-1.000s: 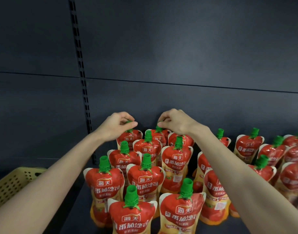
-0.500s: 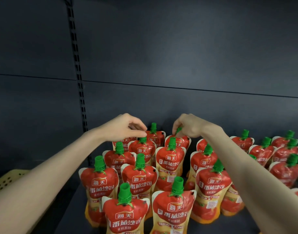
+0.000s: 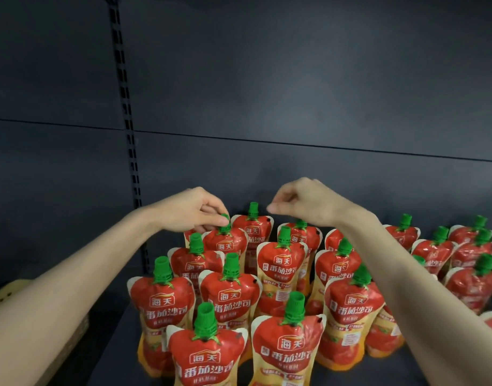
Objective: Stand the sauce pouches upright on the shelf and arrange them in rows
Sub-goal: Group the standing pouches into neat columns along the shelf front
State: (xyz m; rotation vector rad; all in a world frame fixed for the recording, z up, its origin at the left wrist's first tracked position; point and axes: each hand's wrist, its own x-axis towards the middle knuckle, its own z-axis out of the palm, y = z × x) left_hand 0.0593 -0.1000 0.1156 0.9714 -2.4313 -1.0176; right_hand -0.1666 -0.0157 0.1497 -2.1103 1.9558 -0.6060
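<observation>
The left hand (image 3: 193, 211) is pinching the green screw cap (image 3: 225, 220) of a red plastic sauce pouch (image 3: 225, 243), which is standing upright near the back of the dark shelf (image 3: 114, 344). The right hand (image 3: 309, 204) is hovering above a neighbouring pouch (image 3: 310, 236), with its fingers curled together and holding nothing.

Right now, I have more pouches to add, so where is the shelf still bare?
The shelf is bare at the front left, between the basket and the pouches, and in a thin strip at the front between the nearest pouch and the right arm. The middle is packed tight.
</observation>
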